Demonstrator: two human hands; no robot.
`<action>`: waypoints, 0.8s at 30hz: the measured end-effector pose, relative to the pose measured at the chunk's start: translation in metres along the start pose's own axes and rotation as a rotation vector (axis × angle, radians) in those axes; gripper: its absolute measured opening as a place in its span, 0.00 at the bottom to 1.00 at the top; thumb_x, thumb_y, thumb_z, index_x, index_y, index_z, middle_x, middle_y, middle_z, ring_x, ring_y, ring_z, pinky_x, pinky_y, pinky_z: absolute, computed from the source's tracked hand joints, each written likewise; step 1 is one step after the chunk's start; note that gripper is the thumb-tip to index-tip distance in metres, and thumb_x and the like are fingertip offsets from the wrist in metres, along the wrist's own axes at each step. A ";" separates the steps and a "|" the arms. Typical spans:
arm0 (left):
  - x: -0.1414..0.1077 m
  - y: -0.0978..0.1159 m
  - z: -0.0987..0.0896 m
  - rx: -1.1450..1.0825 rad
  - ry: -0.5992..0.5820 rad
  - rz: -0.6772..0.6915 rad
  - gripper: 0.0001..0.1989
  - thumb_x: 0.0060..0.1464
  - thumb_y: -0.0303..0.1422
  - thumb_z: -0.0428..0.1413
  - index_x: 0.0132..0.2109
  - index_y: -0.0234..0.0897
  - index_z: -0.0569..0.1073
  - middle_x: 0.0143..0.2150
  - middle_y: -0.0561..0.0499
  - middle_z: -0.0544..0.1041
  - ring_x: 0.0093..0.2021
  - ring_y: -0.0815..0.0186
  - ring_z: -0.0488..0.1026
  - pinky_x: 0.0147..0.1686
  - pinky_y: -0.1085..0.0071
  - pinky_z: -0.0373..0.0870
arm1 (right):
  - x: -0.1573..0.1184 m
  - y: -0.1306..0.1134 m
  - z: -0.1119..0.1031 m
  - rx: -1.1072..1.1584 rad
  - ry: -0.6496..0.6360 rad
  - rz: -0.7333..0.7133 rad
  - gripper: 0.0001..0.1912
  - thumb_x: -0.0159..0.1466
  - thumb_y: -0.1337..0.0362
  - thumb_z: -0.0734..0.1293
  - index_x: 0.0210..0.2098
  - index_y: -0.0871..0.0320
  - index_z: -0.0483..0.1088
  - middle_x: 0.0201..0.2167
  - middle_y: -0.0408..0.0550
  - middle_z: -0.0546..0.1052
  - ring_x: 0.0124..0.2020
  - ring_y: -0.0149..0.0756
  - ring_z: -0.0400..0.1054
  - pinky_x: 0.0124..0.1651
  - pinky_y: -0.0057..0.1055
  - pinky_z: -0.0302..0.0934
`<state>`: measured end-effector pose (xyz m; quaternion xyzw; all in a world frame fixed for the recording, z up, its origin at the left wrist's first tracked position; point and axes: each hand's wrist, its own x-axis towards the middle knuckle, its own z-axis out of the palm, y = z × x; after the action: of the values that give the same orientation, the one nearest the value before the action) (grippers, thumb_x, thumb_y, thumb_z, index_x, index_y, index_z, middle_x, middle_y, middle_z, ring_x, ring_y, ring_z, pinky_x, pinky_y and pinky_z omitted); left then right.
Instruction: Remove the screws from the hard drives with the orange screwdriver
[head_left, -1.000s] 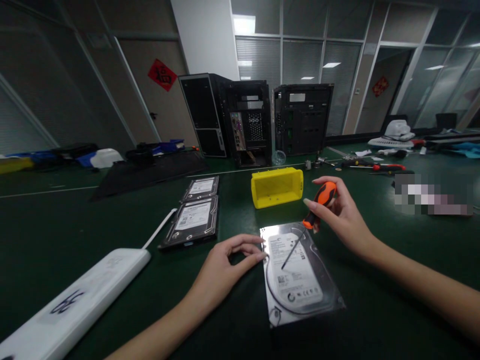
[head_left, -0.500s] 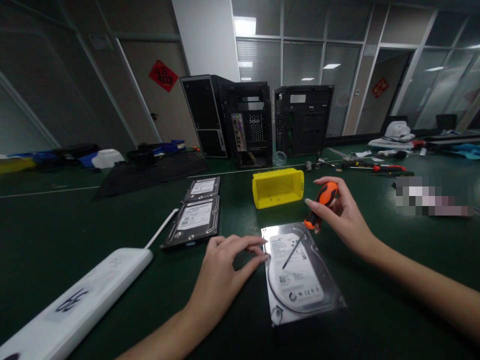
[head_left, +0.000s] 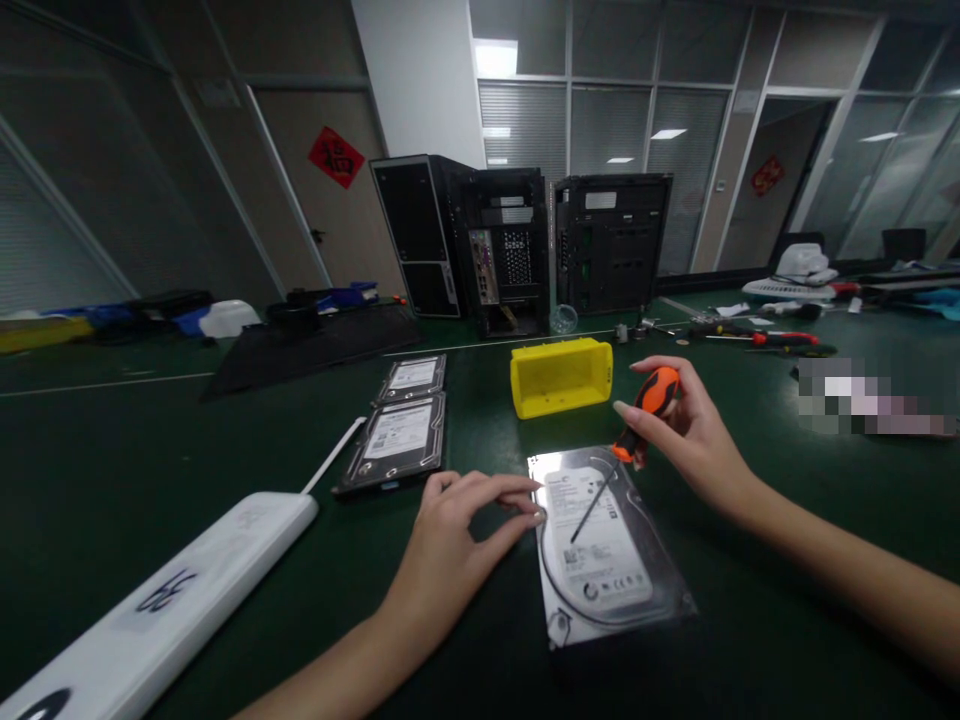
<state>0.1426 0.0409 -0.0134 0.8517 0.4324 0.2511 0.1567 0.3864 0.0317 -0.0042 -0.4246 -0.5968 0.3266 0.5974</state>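
Observation:
A silver hard drive point(head_left: 596, 545) with a white label lies on the dark green table, nearest to me. My right hand point(head_left: 679, 420) grips an orange and black screwdriver point(head_left: 657, 392) above the drive's far right part, its shaft slanting down to the left over the label. Whether the tip touches the label cannot be made out. At the drive's left edge, my left hand point(head_left: 469, 530) has its thumb and fingertips close together against the rim. Behind the drive stands a yellow bin point(head_left: 561, 378), tipped with its opening toward me, with a few small bits inside.
Two more hard drives point(head_left: 397, 435) lie left of the bin. A white power strip point(head_left: 187, 600) with a cord crosses the near left. Black computer cases point(head_left: 510, 250) stand at the back. Red-handled tools point(head_left: 784, 339) lie at the right, beside a blurred patch.
The whole view has shifted slightly, so everything sits a little further right. Both hands and the screwdriver keep nearly the same places relative to the drive.

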 end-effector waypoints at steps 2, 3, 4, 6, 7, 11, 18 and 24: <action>0.000 0.002 -0.001 -0.037 -0.012 -0.044 0.11 0.54 0.41 0.55 0.45 0.50 0.72 0.38 0.59 0.78 0.40 0.62 0.71 0.45 0.62 0.55 | -0.001 0.000 0.000 -0.001 0.001 -0.002 0.24 0.57 0.59 0.67 0.49 0.53 0.55 0.24 0.36 0.65 0.19 0.28 0.67 0.21 0.26 0.64; 0.000 0.002 -0.002 -0.053 -0.015 -0.063 0.11 0.54 0.41 0.55 0.45 0.49 0.72 0.38 0.58 0.78 0.41 0.62 0.71 0.45 0.62 0.55 | -0.001 -0.001 0.000 0.000 0.001 -0.002 0.24 0.57 0.59 0.67 0.49 0.53 0.55 0.24 0.36 0.65 0.19 0.28 0.67 0.21 0.26 0.64; 0.000 0.003 -0.002 -0.071 -0.018 -0.078 0.12 0.54 0.41 0.55 0.45 0.48 0.72 0.38 0.57 0.78 0.41 0.62 0.71 0.46 0.62 0.56 | -0.001 -0.001 0.000 0.000 0.002 -0.003 0.24 0.57 0.59 0.67 0.49 0.53 0.55 0.24 0.36 0.65 0.19 0.28 0.67 0.21 0.26 0.64; 0.001 0.003 -0.001 -0.116 -0.033 -0.103 0.12 0.54 0.42 0.54 0.46 0.47 0.71 0.39 0.56 0.77 0.42 0.62 0.70 0.46 0.63 0.57 | -0.001 -0.001 0.001 0.000 0.002 -0.006 0.24 0.57 0.59 0.67 0.49 0.53 0.55 0.24 0.36 0.65 0.19 0.28 0.67 0.21 0.26 0.64; 0.002 0.002 0.000 -0.141 -0.046 -0.116 0.13 0.55 0.42 0.53 0.46 0.46 0.71 0.39 0.56 0.76 0.41 0.63 0.69 0.46 0.64 0.58 | -0.001 0.000 0.001 -0.001 0.000 -0.007 0.24 0.57 0.59 0.67 0.49 0.53 0.55 0.24 0.36 0.65 0.19 0.28 0.67 0.21 0.26 0.64; 0.007 -0.004 0.006 -0.152 -0.109 -0.210 0.16 0.56 0.47 0.48 0.41 0.40 0.69 0.33 0.54 0.71 0.34 0.65 0.67 0.35 0.69 0.61 | 0.000 0.002 0.001 -0.003 -0.002 -0.004 0.24 0.57 0.59 0.67 0.49 0.53 0.55 0.24 0.36 0.65 0.19 0.28 0.67 0.21 0.26 0.64; 0.011 -0.002 0.009 0.034 -0.226 -0.116 0.23 0.58 0.50 0.42 0.29 0.38 0.68 0.29 0.54 0.68 0.34 0.64 0.64 0.36 0.67 0.57 | 0.000 -0.001 0.002 -0.002 0.001 -0.004 0.24 0.57 0.59 0.67 0.48 0.53 0.55 0.24 0.36 0.65 0.19 0.28 0.67 0.21 0.26 0.64; 0.011 -0.001 0.008 0.027 -0.252 -0.103 0.21 0.59 0.48 0.41 0.32 0.40 0.70 0.31 0.55 0.71 0.36 0.63 0.63 0.37 0.66 0.55 | 0.001 -0.002 0.003 -0.001 0.000 -0.020 0.23 0.57 0.60 0.67 0.48 0.52 0.55 0.24 0.37 0.65 0.20 0.28 0.67 0.21 0.27 0.64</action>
<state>0.1518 0.0506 -0.0174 0.8553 0.4557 0.1279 0.2108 0.3834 0.0320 -0.0026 -0.4190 -0.6011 0.3202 0.6005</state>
